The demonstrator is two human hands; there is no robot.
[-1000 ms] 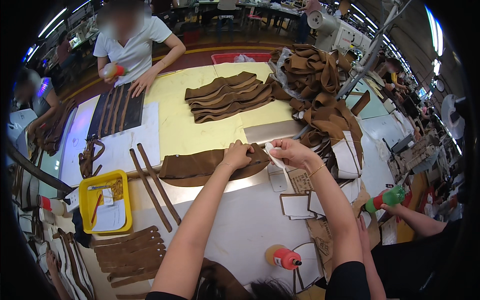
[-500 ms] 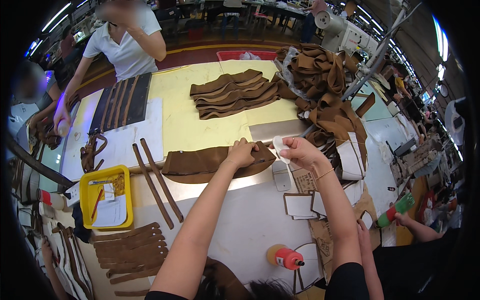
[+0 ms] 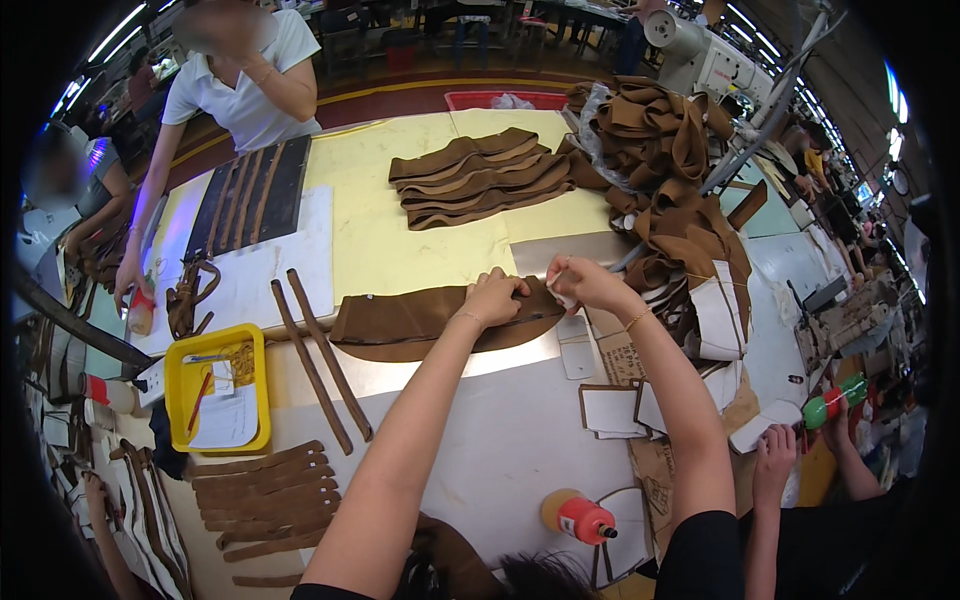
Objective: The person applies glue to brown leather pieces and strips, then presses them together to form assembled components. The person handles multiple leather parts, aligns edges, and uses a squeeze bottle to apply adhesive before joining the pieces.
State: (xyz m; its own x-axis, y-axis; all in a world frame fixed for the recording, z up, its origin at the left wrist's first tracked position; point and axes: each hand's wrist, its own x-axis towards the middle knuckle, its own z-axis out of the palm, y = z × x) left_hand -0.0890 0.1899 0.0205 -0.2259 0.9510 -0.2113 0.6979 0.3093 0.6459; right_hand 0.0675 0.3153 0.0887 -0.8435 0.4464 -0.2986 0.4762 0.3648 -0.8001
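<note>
Your left hand rests on the brown leather-like panel lying across the worktable; whether it grips is unclear. Your right hand pinches a small white piece beside the panel's right end. The panel looks light, pliable; take its edges.
</note>
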